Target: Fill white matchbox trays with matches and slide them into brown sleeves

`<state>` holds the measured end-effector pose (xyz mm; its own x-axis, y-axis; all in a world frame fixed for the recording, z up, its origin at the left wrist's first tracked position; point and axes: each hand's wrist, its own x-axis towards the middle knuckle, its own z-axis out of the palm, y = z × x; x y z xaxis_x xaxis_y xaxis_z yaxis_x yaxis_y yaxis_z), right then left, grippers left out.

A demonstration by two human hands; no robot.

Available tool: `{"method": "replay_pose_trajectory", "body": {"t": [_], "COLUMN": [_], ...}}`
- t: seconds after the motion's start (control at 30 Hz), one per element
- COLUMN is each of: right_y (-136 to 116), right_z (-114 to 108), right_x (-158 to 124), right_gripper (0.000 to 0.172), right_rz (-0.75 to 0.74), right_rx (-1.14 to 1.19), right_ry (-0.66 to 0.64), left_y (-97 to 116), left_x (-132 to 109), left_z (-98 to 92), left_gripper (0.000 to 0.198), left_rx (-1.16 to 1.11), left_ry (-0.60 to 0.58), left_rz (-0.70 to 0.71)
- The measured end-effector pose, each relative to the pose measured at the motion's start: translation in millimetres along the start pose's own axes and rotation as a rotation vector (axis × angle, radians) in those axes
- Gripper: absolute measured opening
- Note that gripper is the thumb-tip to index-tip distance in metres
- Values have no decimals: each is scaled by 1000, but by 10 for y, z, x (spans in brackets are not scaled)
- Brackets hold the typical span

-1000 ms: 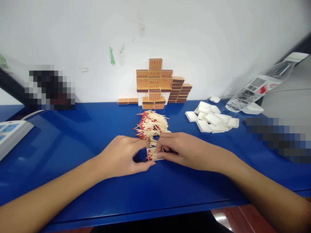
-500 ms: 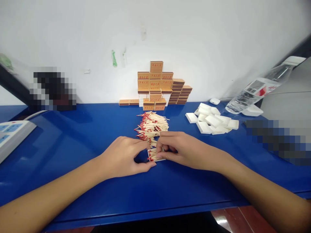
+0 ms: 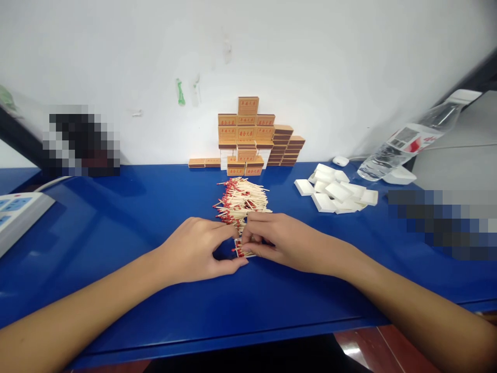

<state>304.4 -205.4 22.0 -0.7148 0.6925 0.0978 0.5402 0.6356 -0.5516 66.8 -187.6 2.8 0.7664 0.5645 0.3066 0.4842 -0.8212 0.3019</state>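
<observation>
A small white matchbox tray holding red-tipped matches lies on the blue table. My left hand is curved around its left end, forefinger at the far side and thumb at the near side. Over the tray's right part, my right hand has thumb and fingers pinched on matches, and it hides much of the tray. Just behind both hands spreads a loose heap of matches, most red heads pointing left.
Orange-and-brown matchboxes are stacked against the wall behind the heap. Several white trays lie piled to the right, near a tilted plastic bottle. A white device with blue panels sits at the left edge.
My right hand has moved slightly left over the tray, its pinched fingers shifting closer to the match heads. My left hand stays around the tray. The view has shifted a little.
</observation>
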Motion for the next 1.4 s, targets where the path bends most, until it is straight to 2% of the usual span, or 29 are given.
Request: {"method": "replay_pose_trajectory", "body": {"t": [0.2,0.37,0.53,0.63,0.73,0.87,1.0,1.17,1.3,1.4], "right_y": [-3,-1,12,52,115,167,187,206,127,38], "right_z": [-56,-72,-73,-120,-191,-228,-182,-210,-265,-248], "right_x": [-40,-53,-55,-56,-67,-82,-74,-76,-107,-118], "right_gripper": [17,14,14,13,11,8,14,20,25,20], "right_rz": [33,34,9,-9,26,116,158,147,139,94], "right_rx": [-84,-141,-90,-55,-114,-169,-141,-91,-61,-19], "right_ry": [-2,-16,-14,68,141,62,12,-36,-1,-19], "left_y": [-6,-13,-11,-5,4,21,24,15,21,25], "left_x": [-20,-25,-23,-27,-28,-28,-34,-34,-28,-34], "left_z": [-5,1,5,0,-9,-15,-15,-17,-17,-15], "left_gripper": [26,26,27,27,27,26,26,26,23,24], "left_rx": [8,19,21,20,-11,-41,-40,-23,-14,-2], "left_ry": [-3,7,6,9,-6,-73,-80,-71,-41,-26], "left_rz": [9,8,4,0,31,89,97,68,45,31]}}
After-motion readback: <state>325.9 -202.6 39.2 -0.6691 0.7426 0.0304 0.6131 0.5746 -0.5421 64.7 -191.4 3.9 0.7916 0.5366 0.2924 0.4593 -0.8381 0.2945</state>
